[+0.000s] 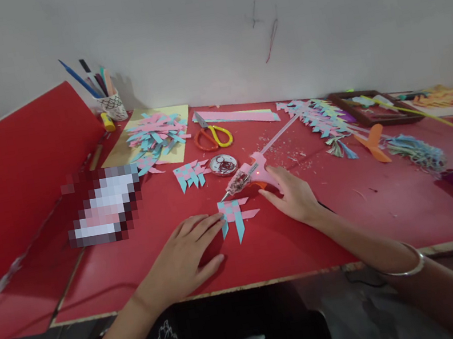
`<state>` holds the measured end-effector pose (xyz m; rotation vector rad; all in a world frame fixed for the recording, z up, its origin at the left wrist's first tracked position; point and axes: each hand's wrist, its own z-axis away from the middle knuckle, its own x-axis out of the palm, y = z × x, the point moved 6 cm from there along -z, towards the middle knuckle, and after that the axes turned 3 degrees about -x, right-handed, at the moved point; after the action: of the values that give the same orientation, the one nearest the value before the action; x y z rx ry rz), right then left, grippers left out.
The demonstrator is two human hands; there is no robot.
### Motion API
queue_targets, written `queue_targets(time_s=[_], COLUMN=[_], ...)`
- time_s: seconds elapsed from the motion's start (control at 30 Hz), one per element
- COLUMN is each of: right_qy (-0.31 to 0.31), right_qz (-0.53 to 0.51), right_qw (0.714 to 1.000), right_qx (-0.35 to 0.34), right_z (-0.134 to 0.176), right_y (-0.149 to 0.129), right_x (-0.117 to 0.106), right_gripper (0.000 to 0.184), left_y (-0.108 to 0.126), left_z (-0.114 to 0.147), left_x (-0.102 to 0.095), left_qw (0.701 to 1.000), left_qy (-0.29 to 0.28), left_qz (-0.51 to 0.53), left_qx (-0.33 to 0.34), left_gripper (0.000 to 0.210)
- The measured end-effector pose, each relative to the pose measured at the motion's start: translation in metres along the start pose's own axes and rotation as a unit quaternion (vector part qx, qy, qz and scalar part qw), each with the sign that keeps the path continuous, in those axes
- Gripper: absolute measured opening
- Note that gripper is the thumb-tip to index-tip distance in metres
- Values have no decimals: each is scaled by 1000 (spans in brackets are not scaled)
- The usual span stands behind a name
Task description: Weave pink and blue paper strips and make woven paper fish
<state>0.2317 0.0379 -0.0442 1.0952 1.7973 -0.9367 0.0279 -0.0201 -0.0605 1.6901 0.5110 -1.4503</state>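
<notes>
My right hand [293, 193] is wrapped round the handle of a pink hot glue gun [255, 173], with a long clear glue stick [281, 132] jutting from its back. The gun's metal nozzle points down at the top left corner of a woven pink-and-blue paper fish [230, 213]. My left hand [191, 245] lies flat on the red table, fingers stretched out and fingertips at the fish's left edge. Just beyond, a second woven paper fish [190, 174] sits beside a small round dish [223, 164] holding dark red rings or thread.
Red-and-yellow-handled scissors [212, 136] lie behind, near paper strips [239, 115]. A heap of paper pieces [157, 132] rests at the back left by a pen cup [112, 106]. A blurred phone [106, 204] is left; fringed paper [313, 117] and a wooden frame [400, 114] are right.
</notes>
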Motion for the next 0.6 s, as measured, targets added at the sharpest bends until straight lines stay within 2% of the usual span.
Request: queue_targets(time_s=[0.13, 0.3, 0.47, 0.6], right_qy=[12, 68, 109, 106], right_qz=[-10, -42, -48, -9], right_qw=[1000, 996, 988, 980], right_qx=[6, 36, 100, 169], right_z=[0, -2, -9, -14], right_y=[0, 10, 39, 71], right_x=[-2, -7, -15, -23], right_gripper=[41, 45, 44, 40], left_y=[0, 0, 1, 1], left_z=[0, 0, 0, 0], left_x=[0, -1, -3, -3], left_qw=[1000, 1000, 1000, 1000], left_qy=[-4, -2, 0, -2], left_qz=[0, 8, 8, 7], left_qx=[-2, -2, -3, -4], left_gripper=[48, 48, 48, 48])
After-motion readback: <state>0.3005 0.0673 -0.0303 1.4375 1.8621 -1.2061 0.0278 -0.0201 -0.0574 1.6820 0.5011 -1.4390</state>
